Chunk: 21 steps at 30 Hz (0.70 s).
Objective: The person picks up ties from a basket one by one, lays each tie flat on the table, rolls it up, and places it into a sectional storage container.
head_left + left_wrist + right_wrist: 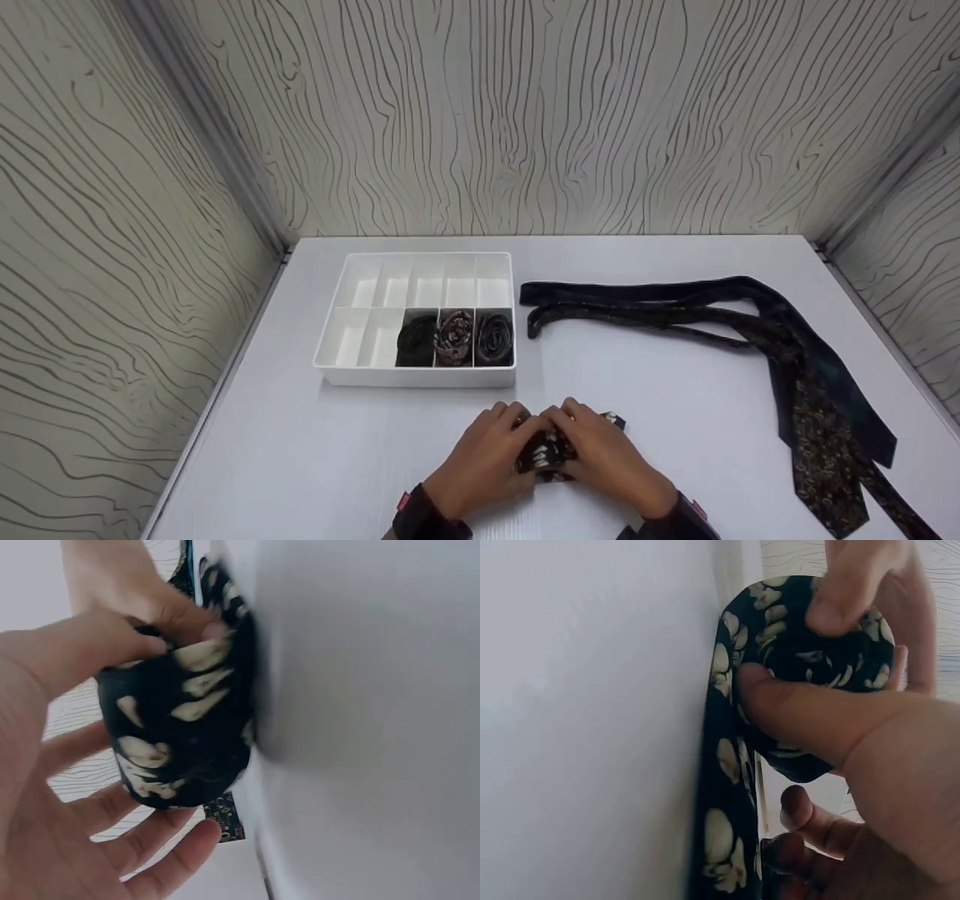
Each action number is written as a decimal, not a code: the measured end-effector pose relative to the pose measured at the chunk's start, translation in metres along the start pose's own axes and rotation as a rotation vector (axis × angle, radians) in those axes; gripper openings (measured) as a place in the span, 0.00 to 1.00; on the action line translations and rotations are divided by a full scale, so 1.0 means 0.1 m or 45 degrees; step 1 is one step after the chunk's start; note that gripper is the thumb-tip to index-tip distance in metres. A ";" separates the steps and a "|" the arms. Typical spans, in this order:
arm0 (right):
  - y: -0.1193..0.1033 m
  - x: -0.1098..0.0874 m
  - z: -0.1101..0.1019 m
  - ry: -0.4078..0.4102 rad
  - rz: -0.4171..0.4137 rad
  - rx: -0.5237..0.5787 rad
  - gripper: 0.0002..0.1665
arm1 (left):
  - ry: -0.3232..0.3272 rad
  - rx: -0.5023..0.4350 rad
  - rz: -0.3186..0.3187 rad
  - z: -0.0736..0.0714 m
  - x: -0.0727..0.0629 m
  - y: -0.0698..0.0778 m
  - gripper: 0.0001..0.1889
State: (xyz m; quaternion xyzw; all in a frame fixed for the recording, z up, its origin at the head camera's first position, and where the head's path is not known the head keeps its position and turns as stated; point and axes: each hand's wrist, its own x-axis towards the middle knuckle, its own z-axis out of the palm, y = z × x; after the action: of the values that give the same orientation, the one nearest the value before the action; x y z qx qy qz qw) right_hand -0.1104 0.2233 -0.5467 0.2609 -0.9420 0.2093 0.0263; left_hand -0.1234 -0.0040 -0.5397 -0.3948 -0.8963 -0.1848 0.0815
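Note:
A dark necktie (545,452) with a pale floral print is partly wound into a roll at the front middle of the table. My left hand (487,454) holds the roll from the left, thumb at its edge and fingers round the far side. From the right, my right hand (606,454) grips the same roll. In the right wrist view its thumb (802,709) presses on the coil's side, and the tie's unrolled tail (724,832) lies flat along the table. The spiral faces the right wrist camera; the left wrist view shows the roll's outer band (180,727).
Behind my hands stands a white divided box (416,377). Three front compartments hold rolled ties: dark green (417,341), reddish patterned (454,337) and black-grey (495,339). At right, a navy tie (847,397) and a brown patterned tie (825,457) lie loose, overlapping. Wood-grain panels (487,120) enclose the table.

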 end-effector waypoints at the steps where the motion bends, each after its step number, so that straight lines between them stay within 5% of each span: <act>1: 0.00 0.00 0.00 -0.018 0.022 0.030 0.40 | 0.008 0.009 0.001 0.01 0.00 0.00 0.35; 12: 0.01 -0.01 -0.02 -0.114 0.129 0.272 0.45 | 0.042 -0.031 -0.004 -0.01 0.01 -0.01 0.24; 16: 0.00 0.00 -0.02 -0.109 0.128 0.237 0.44 | 0.021 -0.040 -0.017 -0.01 0.04 0.00 0.22; 21: 0.03 0.00 0.00 -0.026 0.078 0.026 0.39 | -0.009 -0.039 -0.042 -0.03 0.03 0.01 0.27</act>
State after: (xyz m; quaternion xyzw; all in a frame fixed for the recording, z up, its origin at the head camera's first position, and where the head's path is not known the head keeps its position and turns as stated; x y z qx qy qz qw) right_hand -0.1118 0.2255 -0.5475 0.2344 -0.9476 0.2169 0.0075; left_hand -0.1247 -0.0019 -0.5357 -0.3819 -0.9000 -0.1984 0.0693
